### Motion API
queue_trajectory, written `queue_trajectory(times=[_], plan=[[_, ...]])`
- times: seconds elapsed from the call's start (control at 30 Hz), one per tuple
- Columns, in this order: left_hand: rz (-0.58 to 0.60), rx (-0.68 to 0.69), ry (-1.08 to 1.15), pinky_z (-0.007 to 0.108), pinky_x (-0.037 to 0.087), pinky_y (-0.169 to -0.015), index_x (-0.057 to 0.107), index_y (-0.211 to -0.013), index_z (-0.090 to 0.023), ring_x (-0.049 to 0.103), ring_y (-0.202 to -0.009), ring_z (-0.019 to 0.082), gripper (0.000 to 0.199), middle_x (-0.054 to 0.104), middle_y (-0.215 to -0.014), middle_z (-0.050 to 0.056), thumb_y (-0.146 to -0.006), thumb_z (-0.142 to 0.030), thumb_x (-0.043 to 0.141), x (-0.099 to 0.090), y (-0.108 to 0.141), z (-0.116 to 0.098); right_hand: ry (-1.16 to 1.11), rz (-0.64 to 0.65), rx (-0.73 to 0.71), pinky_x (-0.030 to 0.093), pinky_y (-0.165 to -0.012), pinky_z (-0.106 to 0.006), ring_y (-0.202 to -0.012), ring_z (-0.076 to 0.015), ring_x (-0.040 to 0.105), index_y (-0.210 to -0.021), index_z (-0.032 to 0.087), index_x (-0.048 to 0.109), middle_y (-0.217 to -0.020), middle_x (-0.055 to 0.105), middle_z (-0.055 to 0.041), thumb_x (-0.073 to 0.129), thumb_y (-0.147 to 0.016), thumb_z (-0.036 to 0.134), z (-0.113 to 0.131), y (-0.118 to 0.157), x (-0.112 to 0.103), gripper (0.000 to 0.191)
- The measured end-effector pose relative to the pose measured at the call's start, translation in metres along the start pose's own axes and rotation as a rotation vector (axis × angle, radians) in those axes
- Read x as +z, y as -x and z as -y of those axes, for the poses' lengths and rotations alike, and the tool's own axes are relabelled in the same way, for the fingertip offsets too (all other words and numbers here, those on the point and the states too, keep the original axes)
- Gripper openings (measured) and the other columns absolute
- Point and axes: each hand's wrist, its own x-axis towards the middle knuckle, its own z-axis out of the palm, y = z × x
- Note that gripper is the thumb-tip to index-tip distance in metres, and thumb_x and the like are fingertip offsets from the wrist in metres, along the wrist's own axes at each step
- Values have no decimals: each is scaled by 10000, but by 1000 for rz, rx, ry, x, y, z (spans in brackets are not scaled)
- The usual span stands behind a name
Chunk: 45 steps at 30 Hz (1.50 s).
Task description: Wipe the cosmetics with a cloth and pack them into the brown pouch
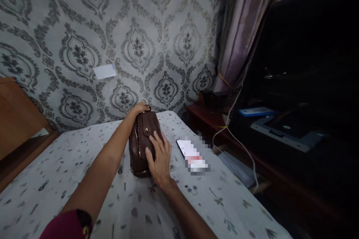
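A dark brown leather handbag (143,145) with gold-coloured zips and a round clasp stands on the bed, its long side running away from me. My left hand (141,108) is at the far end of the bag, with its fingers curled around the edge near a strap ring; part of them is hidden. Against the right side of the bag lies my right hand (160,157), fingers spread and touching the leather just below the clasp. A phone (190,155) with a lit, partly blurred screen rests on the sheet to the right of that hand.
A white sheet with a leaf print (218,201) covers the bed. Wooden furniture (22,123) stands at the left, patterned wallpaper behind. On the right are a dark red shelf (202,114), a white cable (242,140) and a tied purple curtain (241,37).
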Motion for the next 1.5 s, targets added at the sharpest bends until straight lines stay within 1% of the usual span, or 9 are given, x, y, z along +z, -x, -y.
queue_trajectory(times=[0.23,0.47,0.57,0.8,0.93,1.1,1.23,1.33,1.5], plan=[[-78,-21,86,444,562,-905,595,-1252,-157,634,-1085,246,378,617,-1263,92,-941,-371,615,-1,4,1,8,30,-19,272,-1143,-570,-1464,-284,316,-1327,262,581,-1446,571,-51,413,-996,274,6,-3,-4,372],[-74,-11,163,445,563,-902,582,-1266,-161,637,-1076,230,379,615,-1263,102,-946,-362,611,-5,6,0,-1,29,-55,304,-1139,-569,-1457,-294,311,-1320,240,592,-1360,636,-61,459,-975,280,5,-3,-3,372],[-73,21,169,437,567,-890,588,-1254,-157,642,-1061,227,372,622,-1247,99,-946,-364,611,-7,12,1,0,31,-57,326,-1135,-554,-1458,-291,309,-1322,239,591,-1377,621,-64,467,-976,279,4,-3,-2,370],[-72,99,129,346,578,-793,660,-1074,-123,675,-875,163,244,694,-997,58,-938,-322,628,-22,32,11,-34,16,-91,326,-1156,-563,-1476,-272,276,-1343,223,566,-1446,557,-70,401,-992,207,0,-2,-2,388],[-87,74,59,405,578,-848,617,-1192,-144,660,-993,205,326,654,-1167,83,-944,-357,615,-26,43,23,-26,13,-115,318,-1163,-568,-1495,-265,236,-1369,257,557,-1492,507,-57,370,-983,152,-2,-1,-2,442],[-180,52,-15,440,565,-897,601,-1238,-152,640,-1070,243,371,626,-1242,88,-941,-374,614,-16,53,30,98,-30,-129,259,-1152,-612,-1500,-292,234,-1323,265,592,-1531,467,-67,381,-972,146,8,-1,0,425],[-262,36,-84,446,560,-907,595,-1249,-157,636,-1081,239,372,620,-1257,95,-944,-370,612,-9,57,25,166,-22,-156,224,-1164,-577,-1461,-305,305,-1267,227,622,-1495,511,-95,495,-981,335,20,-2,1,331],[-325,13,-131,445,559,-911,593,-1252,-163,635,-1084,234,367,618,-1261,98,-946,-366,609,-7,59,22,221,33,-166,204,-1162,-569,-1430,-312,340,-1318,271,607,-1482,520,-84,554,-957,385,24,-1,2,382],[-432,-73,-178,439,551,-925,599,-1243,-180,632,-1099,227,356,621,-1260,91,-943,-371,615,-3,60,21,283,104,-149,225,-1127,-585,-1380,-314,389,-1338,373,604,-1479,489,-95,582,-934,314,29,-4,-1,409]])
